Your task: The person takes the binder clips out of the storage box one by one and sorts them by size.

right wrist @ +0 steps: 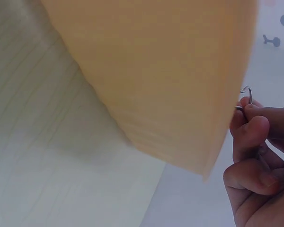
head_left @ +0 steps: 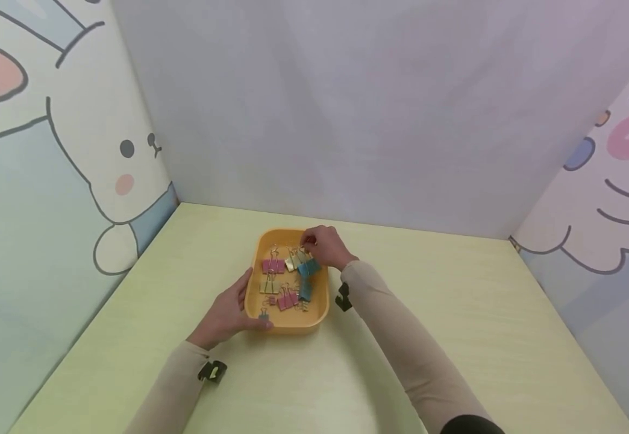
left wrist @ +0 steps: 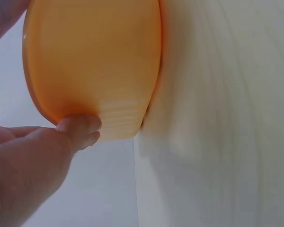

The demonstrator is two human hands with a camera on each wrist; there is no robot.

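Left hand (head_left: 228, 312) gripped one tray (head_left: 299, 329), fingers spread wide; right hand (head_left: 326, 246), fingertips together, pinched one wire loop (right wrist: 250, 96) at tray's far-right corner; two larger pink clips (head_left: 273, 267) lay inside.

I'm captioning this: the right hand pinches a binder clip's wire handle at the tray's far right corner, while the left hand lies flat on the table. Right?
No: the left hand isn't flat on the table; the head view shows it gripping the orange tray by its left side and near edge. The right hand does pinch a binder clip's wire handle at that corner.
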